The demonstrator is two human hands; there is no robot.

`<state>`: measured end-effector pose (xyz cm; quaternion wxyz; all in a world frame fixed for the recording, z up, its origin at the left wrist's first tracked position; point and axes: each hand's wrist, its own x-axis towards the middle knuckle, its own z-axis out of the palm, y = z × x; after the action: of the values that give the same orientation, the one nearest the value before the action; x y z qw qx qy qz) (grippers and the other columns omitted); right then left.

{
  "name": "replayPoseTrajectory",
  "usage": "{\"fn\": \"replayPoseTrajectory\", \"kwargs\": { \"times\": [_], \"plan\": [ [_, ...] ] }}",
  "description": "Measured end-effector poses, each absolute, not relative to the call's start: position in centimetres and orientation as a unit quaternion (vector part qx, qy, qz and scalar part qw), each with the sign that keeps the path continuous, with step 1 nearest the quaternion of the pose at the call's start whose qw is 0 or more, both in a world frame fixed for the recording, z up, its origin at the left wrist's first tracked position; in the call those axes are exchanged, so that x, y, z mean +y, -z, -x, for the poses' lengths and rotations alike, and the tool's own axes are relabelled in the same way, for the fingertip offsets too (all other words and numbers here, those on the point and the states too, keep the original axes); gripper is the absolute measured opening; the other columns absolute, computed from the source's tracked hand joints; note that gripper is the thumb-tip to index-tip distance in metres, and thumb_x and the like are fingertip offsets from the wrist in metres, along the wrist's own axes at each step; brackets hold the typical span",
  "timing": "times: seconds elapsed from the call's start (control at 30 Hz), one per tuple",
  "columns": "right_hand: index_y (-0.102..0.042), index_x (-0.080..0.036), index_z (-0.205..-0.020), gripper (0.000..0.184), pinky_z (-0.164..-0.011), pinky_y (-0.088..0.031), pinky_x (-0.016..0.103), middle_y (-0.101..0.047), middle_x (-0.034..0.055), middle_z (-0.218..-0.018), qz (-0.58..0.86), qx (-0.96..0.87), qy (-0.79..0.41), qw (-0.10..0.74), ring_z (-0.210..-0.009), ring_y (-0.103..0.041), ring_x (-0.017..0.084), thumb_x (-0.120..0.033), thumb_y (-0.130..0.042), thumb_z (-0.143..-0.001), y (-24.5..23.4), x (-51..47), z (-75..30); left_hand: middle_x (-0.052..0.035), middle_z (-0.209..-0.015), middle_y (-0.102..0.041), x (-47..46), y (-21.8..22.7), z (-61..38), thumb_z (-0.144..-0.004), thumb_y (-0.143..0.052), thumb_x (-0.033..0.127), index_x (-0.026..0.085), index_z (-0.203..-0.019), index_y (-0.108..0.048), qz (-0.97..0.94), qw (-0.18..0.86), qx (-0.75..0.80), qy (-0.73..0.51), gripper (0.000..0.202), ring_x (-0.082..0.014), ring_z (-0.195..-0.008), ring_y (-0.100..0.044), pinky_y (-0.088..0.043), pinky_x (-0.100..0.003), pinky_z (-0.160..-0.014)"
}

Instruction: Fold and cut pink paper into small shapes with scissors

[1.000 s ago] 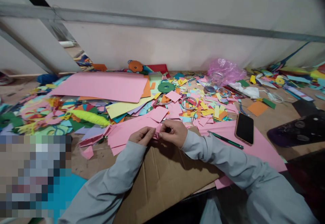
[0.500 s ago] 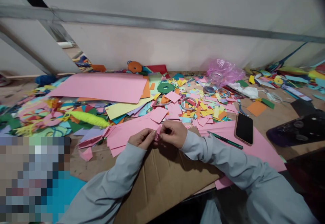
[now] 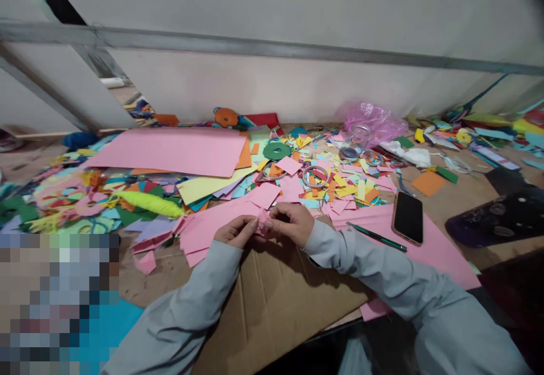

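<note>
Head view: the left hand [image 3: 237, 231] and right hand [image 3: 292, 223] are meeting over the near edge of the table [image 3: 164, 280]. Both are pinching a small folded pink paper [image 3: 263, 216] between thumb and fingers; each grip is closing on it from its own side. The folded piece is sitting between the fingertips, above the far end of a brown cardboard sheet [image 3: 284, 301]; its exact shape is partly hidden by the fingers. Left of the hands, a stack of pink paper pieces [image 3: 212, 216] is lying fanned out, with a yellow-green yarn bundle [image 3: 151, 203] beyond its left end. Right of them, a dark green pen [image 3: 377, 236] and a phone [image 3: 408, 218] are resting on a pink sheet [image 3: 437, 256]. Behind, a tape roll [image 3: 315, 186] is lying among coloured paper scraps [image 3: 340, 182].
</note>
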<state>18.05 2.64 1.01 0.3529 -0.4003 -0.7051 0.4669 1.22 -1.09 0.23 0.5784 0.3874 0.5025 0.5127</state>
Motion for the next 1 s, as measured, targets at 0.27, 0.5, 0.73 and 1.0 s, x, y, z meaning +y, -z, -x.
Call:
{"fn": "replayPoseTrajectory", "kwargs": {
  "times": [0.27,0.5,0.73,1.0],
  "plan": [
    [-0.059,-0.015,-0.071,0.020,-0.058,-0.034,0.021,-0.055,-0.0031,-0.061,0.417,-0.732,-0.422,0.336,-0.062,-0.048,0.010,-0.031,-0.063,-0.082,-0.9,2.8,-18.2,0.0036,-0.059,-0.058,-0.8,0.2,-1.0,-0.071,-0.070,0.038,0.017,-0.070,-0.068,-0.482,0.495,0.528,-0.494,0.022,-0.0100,-0.055,-0.050,-0.042,-0.022,-0.055],
    [-0.057,-0.015,-0.068,0.021,-0.058,-0.031,0.021,-0.052,-0.0037,-0.060,0.387,-0.788,-0.368,0.307,-0.061,-0.044,0.009,-0.028,-0.064,-0.082,-1.1,3.1,-18.6,0.0042,-0.056,-0.055,-0.5,0.7,-0.3,-0.070,-0.067,0.035,0.017,-0.068,-0.067,-0.546,0.466,0.525,-0.457,0.018,-0.0096,-0.054,-0.045,-0.036,-0.021,-0.053],
    [-0.058,-0.016,-0.077,0.036,-0.053,-0.038,0.021,-0.059,-0.0018,-0.064,0.395,-0.664,-0.539,0.337,-0.056,-0.050,0.010,-0.051,-0.063,-0.079,-1.5,2.8,-18.4,0.0059,-0.046,-0.056,-0.7,0.3,-0.6,-0.067,-0.075,0.045,0.016,-0.073,-0.063,-0.442,0.538,0.541,-0.473,0.032,-0.0070,-0.038,-0.047,-0.037,-0.017,-0.039],
    [-0.054,-0.016,-0.065,0.031,-0.050,-0.032,0.020,-0.048,-0.0049,-0.054,0.382,-0.666,-0.535,0.352,-0.052,-0.041,0.008,-0.043,-0.067,-0.074,-0.8,3.0,-18.3,0.0005,-0.048,-0.066,-0.8,0.0,-0.9,-0.061,-0.080,0.048,0.017,-0.069,-0.055,-0.400,0.593,0.516,-0.471,0.041,-0.0144,-0.037,-0.059,-0.052,-0.025,-0.040]
  ]
}}
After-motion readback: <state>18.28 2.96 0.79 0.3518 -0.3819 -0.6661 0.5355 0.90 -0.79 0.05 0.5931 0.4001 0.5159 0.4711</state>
